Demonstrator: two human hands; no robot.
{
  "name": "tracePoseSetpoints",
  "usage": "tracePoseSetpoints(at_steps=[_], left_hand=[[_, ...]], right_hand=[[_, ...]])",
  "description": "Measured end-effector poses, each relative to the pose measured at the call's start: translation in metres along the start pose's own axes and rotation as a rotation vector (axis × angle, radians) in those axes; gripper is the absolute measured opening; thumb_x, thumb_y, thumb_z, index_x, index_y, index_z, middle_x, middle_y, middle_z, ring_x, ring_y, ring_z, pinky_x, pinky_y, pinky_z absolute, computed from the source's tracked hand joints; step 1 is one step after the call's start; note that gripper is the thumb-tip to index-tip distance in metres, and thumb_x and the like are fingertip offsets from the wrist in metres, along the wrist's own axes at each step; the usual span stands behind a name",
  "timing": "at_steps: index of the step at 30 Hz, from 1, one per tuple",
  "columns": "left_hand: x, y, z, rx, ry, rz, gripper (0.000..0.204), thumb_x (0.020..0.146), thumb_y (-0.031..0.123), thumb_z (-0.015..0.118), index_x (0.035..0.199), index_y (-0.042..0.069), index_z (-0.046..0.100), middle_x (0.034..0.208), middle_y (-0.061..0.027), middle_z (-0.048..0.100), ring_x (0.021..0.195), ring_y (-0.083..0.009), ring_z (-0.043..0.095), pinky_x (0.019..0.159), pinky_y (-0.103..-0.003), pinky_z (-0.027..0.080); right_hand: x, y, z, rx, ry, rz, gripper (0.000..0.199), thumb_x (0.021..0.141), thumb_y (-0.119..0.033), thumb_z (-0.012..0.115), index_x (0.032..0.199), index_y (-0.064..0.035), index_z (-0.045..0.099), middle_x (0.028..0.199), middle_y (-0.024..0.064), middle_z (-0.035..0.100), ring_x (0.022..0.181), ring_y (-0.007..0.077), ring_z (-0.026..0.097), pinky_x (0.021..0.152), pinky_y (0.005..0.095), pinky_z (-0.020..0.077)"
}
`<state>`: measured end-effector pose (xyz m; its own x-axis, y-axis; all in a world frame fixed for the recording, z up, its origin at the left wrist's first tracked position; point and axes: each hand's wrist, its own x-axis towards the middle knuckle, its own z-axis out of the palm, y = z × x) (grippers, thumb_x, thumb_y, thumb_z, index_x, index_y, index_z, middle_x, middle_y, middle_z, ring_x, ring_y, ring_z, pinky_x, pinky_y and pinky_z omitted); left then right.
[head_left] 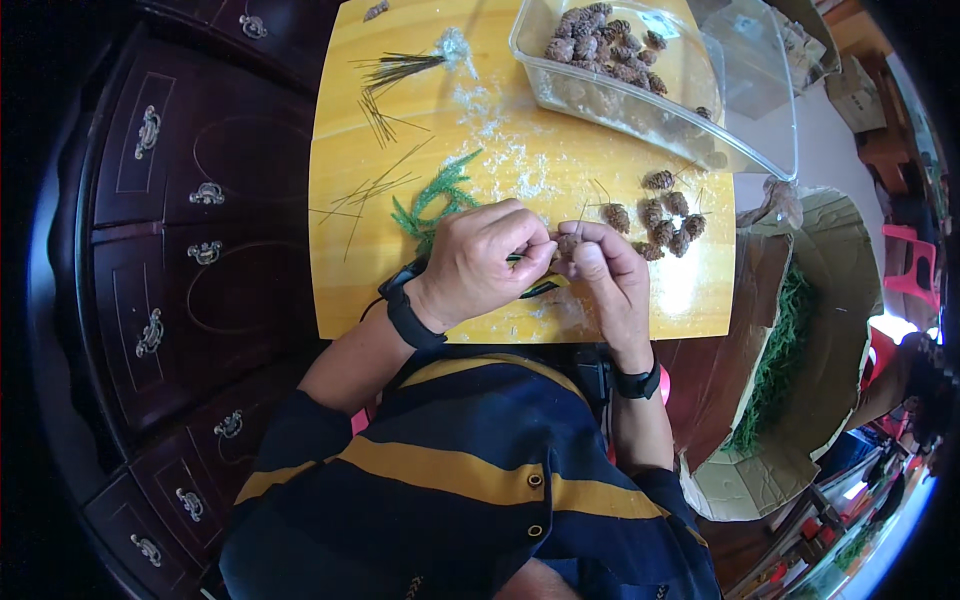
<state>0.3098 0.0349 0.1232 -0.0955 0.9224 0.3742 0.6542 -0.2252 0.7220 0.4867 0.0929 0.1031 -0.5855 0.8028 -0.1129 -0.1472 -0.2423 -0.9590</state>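
Head view: a small brown scaly pine cone (568, 246) sits clamped in the right hand's (617, 288) grip, just right of the left hand's (480, 250) pinched-together fingertips; long axis unclear.

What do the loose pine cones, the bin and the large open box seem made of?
Pine cones: probably natural, dry and woody, matte, with overlapping brown scales. Bin: likely glossy plastic; its walls are see-through and shiny. Large open box: apparently matte cardboard, with creased, ragged edges.

We see rough, woody brown pine cones (675, 204), a smooth, glossy yellow surface (345, 300), a shiny clear rectangular plastic box (570, 95) at upper right, and a matt brown cardboard carton (840, 330) at right.
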Motion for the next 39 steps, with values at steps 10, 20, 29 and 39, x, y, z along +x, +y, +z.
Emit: tracePoseSetpoints(at_steps=[10,20,29,39], left_hand=[[0.009,-0.014,-0.005,-0.016,-0.089,0.084,0.017,0.076,0.001,0.080,0.084,0.005,0.065,0.070,-0.0028,0.060,0.056,-0.0111,0.057,0.049,-0.026,0.044],[0.010,-0.014,-0.016,-0.201,-0.205,-0.163,0.033,0.075,0.008,0.082,0.103,0.005,0.065,0.065,0.0002,0.055,0.054,-0.0085,0.051,0.051,-0.024,0.044],[0.010,-0.024,-0.014,-0.401,-0.317,-0.319,0.045,0.077,-0.001,0.081,0.118,0.004,0.063,0.069,0.0059,0.056,0.058,0.0003,0.047,0.052,-0.017,0.039],[0.019,-0.021,-0.018,-0.319,-0.364,-0.187,0.029,0.078,-0.001,0.079,0.103,0.006,0.067,0.073,0.0039,0.060,0.060,-0.0010,0.051,0.053,-0.018,0.041]], right_hand=[[-0.001,0.007,-0.008,-0.375,-0.059,-0.061,0.018,0.100,-0.014,0.060,0.106,0.0019,0.066,0.082,0.0001,0.065,0.075,0.0052,0.058,0.068,0.0213,0.0487],[-0.003,0.005,-0.006,-0.373,-0.131,-0.126,0.016,0.100,-0.012,0.059,0.103,0.0020,0.066,0.076,0.0005,0.063,0.069,0.0063,0.058,0.063,0.0224,0.0476],[-0.002,0.005,-0.004,-0.465,-0.150,-0.219,0.016,0.099,-0.010,0.058,0.104,0.0029,0.066,0.077,0.0050,0.065,0.068,0.0106,0.061,0.063,0.0247,0.0489],[-0.003,0.007,-0.003,-0.484,-0.159,-0.160,0.020,0.100,-0.012,0.056,0.108,0.0026,0.066,0.081,0.0090,0.067,0.070,0.0153,0.064,0.065,0.0273,0.0507]])
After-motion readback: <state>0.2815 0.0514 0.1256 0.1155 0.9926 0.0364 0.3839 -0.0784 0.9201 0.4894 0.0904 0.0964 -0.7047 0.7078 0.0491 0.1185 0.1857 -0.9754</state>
